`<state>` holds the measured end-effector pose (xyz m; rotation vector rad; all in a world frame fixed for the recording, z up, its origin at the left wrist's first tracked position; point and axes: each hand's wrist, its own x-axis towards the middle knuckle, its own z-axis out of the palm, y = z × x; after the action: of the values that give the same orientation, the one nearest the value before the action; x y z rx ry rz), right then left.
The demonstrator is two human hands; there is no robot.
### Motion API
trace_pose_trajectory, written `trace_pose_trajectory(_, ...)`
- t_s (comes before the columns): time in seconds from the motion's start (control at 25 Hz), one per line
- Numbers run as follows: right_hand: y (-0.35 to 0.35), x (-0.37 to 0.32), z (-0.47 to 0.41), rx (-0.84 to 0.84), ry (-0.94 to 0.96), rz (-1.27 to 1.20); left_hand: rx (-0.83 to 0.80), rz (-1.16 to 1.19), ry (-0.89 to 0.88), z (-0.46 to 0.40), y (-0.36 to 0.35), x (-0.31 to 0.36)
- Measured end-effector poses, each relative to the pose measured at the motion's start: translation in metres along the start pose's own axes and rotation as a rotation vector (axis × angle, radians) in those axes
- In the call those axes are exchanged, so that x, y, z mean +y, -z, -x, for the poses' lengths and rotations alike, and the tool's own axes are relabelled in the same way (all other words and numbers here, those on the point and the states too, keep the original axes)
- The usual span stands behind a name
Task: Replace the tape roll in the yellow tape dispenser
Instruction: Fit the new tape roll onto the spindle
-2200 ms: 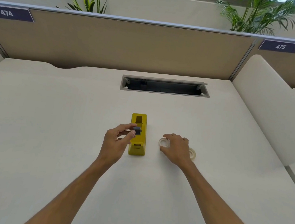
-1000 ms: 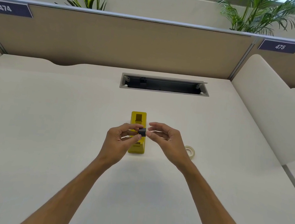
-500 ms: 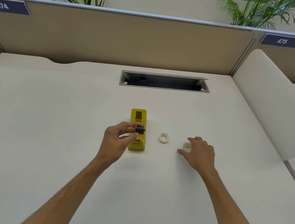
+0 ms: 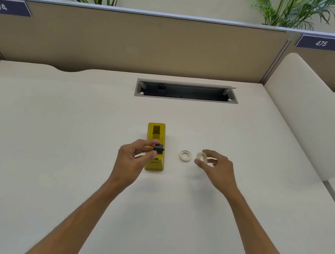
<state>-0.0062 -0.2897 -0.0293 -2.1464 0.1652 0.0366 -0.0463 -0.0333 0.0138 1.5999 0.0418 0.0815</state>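
Note:
A yellow tape dispenser stands on the white desk, its roll slot open on top. My left hand pinches the small black spool hub just above the dispenser's near half. A white ring-shaped tape roll lies flat on the desk to the right of the dispenser. My right hand holds a second pale tape roll between thumb and fingers, lifted just off the desk, right of the flat ring.
A recessed cable tray with an open lid sits in the desk behind the dispenser. Beige partition panels close the back; a rounded divider rises on the right. Plants stand behind the partition.
My right hand took the ring off the hub, set it on the desk, reached right and picked up the other roll. My left hand kept the hub above the dispenser.

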Motion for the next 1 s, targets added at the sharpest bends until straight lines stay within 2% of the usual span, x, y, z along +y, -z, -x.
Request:
trace_pose_trajectory(0.16,-0.007,-0.030,0.012,-0.131,0.009,-0.378,-0.017,-0.007,0.009,0.002,-0.004,0.001)
trace_pose_trajectory(0.32,-0.014,-0.054,0.022,-0.271,0.070,-0.556,-0.027,-0.038,0.005,0.003,-0.007,0.003)
trace_pose_trajectory(0.48,-0.022,-0.067,0.027,-0.361,0.129,-0.595,-0.043,-0.053,-0.008,0.004,-0.009,0.004)
trace_pose_trajectory(0.72,-0.026,-0.075,0.027,-0.390,0.164,-0.607,-0.022,-0.056,-0.026,0.004,-0.008,0.004)
trace_pose_trajectory(1.0,-0.021,-0.082,0.026,-0.443,0.210,-0.593,-0.096,-0.055,-0.063,0.003,-0.006,0.006)
